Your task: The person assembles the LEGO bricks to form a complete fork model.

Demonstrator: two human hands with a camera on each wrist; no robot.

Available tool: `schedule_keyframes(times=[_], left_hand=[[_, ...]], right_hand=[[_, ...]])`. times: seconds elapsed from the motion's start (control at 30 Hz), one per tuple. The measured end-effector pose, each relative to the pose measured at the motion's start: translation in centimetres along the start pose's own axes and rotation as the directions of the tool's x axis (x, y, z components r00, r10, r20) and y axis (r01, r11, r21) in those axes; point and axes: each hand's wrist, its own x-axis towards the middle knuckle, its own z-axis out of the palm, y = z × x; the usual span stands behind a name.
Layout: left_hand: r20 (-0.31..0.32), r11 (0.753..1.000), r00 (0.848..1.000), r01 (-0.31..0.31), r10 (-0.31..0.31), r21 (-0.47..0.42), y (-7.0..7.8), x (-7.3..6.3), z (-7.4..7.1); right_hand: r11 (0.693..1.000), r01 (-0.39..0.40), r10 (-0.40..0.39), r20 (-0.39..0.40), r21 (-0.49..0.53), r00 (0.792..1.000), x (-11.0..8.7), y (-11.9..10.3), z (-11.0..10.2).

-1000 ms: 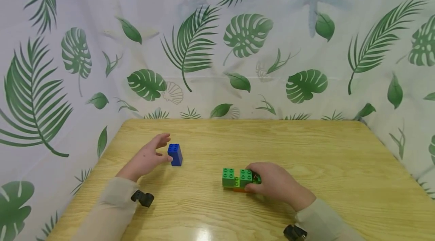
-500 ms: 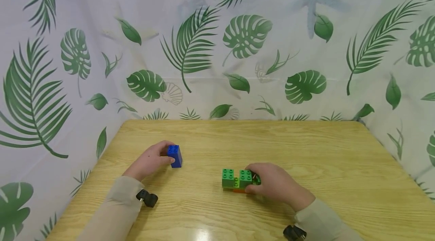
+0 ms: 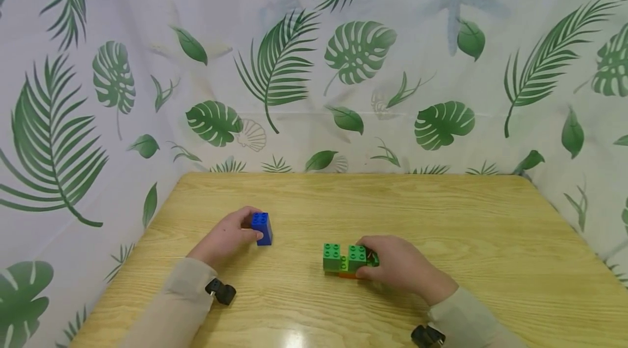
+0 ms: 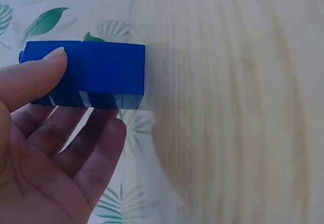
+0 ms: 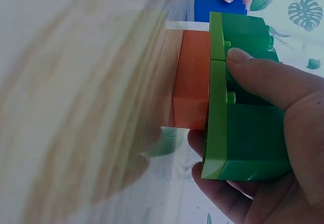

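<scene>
My left hand (image 3: pixel 229 236) pinches an upright stack of blue building bricks (image 3: pixel 263 229), thumb on the near side and fingers behind. The left wrist view shows a seam across the blue stack (image 4: pixel 104 67) and the thumb (image 4: pixel 43 69) flat on its face. To the right, my right hand (image 3: pixel 399 266) grips a brick build: dark green bricks (image 3: pixel 331 257) on a light green layer (image 5: pixel 216 107), with an orange brick (image 5: pixel 192 77) underneath against the table. The thumb lies over the dark green bricks; the right fingers are partly hidden behind the build.
Both hands are over a wooden table (image 3: pixel 392 206). A white cloth with green leaf prints (image 3: pixel 294 135) hangs behind it and along the sides. Black wrist cameras sit on the left cuff (image 3: pixel 221 291) and right cuff (image 3: pixel 428 336).
My left hand, earlier spread beside the blue bricks, has closed round them and shifted them slightly right. The right hand and its green build stay nearly still.
</scene>
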Motion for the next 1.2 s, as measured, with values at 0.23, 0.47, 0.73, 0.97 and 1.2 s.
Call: schedule_keyframes(times=[0.23, 0.47, 0.73, 0.97, 1.2], left_hand=[[0.025, 1.000, 0.999, -0.022, 0.022, -0.002, 1.0, -0.5, 1.2], [0.065, 0.999, 0.997, -0.045, 0.044, -0.001, 1.7, -0.7, 2.5], [0.144, 0.994, 0.984, -0.108, 0.104, 0.023, 2.8, -0.9, 3.9], [0.192, 0.993, 0.974, -0.119, 0.117, 0.001, 3.6, -1.1, 5.2], [0.236, 0.991, 0.963, -0.133, 0.134, -0.019, 4.3, -1.3, 6.5]], right_hand=[[1.000, -0.015, 0.015, 0.009, 0.010, 1.000, 0.1, 0.1, 0.0], [0.999, -0.029, 0.029, 0.025, 0.015, 0.999, 0.2, 0.0, 0.0], [0.999, -0.038, 0.037, 0.028, 0.028, 0.999, 0.2, 0.1, 0.0], [0.997, -0.051, 0.048, 0.038, 0.065, 0.998, 0.0, 0.1, -0.2], [0.993, -0.050, 0.048, 0.025, 0.107, 0.999, -0.2, 0.1, -0.9]])
